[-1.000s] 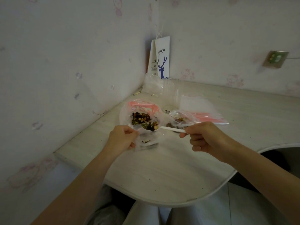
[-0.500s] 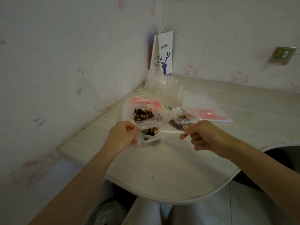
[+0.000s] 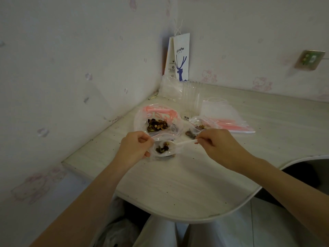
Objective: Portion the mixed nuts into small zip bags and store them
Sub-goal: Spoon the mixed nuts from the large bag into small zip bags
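The left hand (image 3: 135, 148) pinches the small zip bag (image 3: 161, 155) open just above the table (image 3: 178, 184). The right hand's (image 3: 219, 145) fingers pinch the white plastic spoon (image 3: 185, 142), its handle running leftward and its bowl tipping mixed nuts (image 3: 162, 147) into the bag's mouth.

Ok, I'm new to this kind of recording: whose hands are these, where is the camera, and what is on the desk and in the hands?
No machine here: a person works with bare hands, and the one camera sits on their head, looking forward and down. The left hand pinches a small zip bag open at its mouth; the right hand holds a white plastic spoon, its bowl in the bag with some nuts. On the desk lie a heap of mixed nuts on clear plastic, another small bag with nuts, empty zip bags and, in the corner, a paper coffee bag.
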